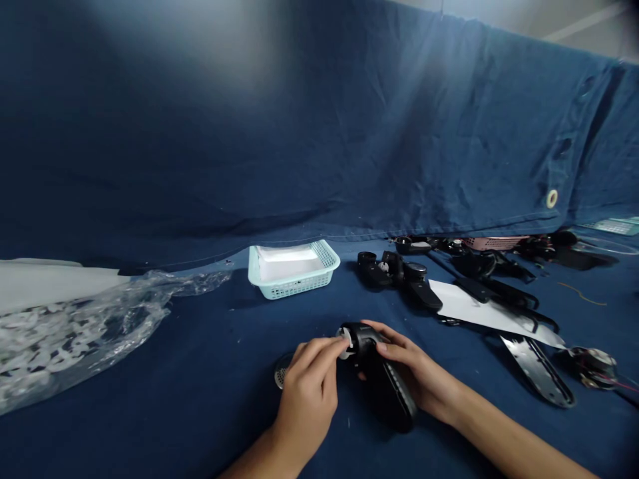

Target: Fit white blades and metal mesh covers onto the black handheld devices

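My right hand (417, 372) is wrapped round a black plastic housing (382, 386) that lies on the blue cloth near the front. My left hand (307, 392) pinches a small white part (345, 347) against the top end of that housing. A small round mesh disc (280, 374) lies on the cloth just left of my left hand, partly hidden by it.
A pale green basket (329, 263) with white sheets stands behind. A clear plastic bag (80, 326) of white parts lies left. Black housings (399, 276), a white sheet (479, 309), a black plate (536, 369) and wired parts (594, 366) lie right. A blue cloth wall (319, 133) hangs behind.
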`<state>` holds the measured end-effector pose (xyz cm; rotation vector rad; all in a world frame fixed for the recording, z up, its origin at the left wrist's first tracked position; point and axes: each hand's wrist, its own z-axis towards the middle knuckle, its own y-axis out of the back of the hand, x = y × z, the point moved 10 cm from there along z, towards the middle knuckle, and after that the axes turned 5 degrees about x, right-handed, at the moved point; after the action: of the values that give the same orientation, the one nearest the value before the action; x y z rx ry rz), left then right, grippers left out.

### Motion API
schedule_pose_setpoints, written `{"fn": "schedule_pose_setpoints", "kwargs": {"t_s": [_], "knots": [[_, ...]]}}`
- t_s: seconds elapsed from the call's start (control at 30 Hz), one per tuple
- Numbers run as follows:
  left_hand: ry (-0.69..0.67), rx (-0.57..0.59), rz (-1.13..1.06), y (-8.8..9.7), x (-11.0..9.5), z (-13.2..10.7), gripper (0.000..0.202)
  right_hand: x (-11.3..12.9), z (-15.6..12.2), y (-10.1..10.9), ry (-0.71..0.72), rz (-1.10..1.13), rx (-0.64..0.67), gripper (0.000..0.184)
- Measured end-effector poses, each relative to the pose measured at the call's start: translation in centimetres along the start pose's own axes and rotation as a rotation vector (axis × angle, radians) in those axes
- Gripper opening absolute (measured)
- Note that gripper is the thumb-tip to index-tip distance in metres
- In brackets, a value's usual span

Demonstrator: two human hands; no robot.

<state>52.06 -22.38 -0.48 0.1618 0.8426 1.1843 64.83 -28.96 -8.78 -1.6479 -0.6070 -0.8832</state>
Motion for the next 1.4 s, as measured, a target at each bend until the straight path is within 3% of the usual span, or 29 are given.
{"fn": "schedule_pose_setpoints", "kwargs": {"t_s": [0.27,0.77,1.03,1.4], "knots": [[-0.003,-0.051,0.091,1.0,-0.1,0.4,0.025,0.0,-0.3,-0.2,-0.017,-0.007,0.008,0.043],[0.144,-0.033,0.070,0.4,1.0,0.0,0.014,0.0,-0.1,-0.3,-0.018,-0.028,0.014,0.042],[0.189,-0.052,0.045,0.5,0.9,-0.4,0.014,0.7,-0.6,-0.7,0.003,-0.159,-0.025,0.047],[0.118,-0.039,-0.024,0.3,0.1,-0.6,0.015,0.5,-1.0,-0.6,-0.028,-0.256,-0.048,0.043]]}}
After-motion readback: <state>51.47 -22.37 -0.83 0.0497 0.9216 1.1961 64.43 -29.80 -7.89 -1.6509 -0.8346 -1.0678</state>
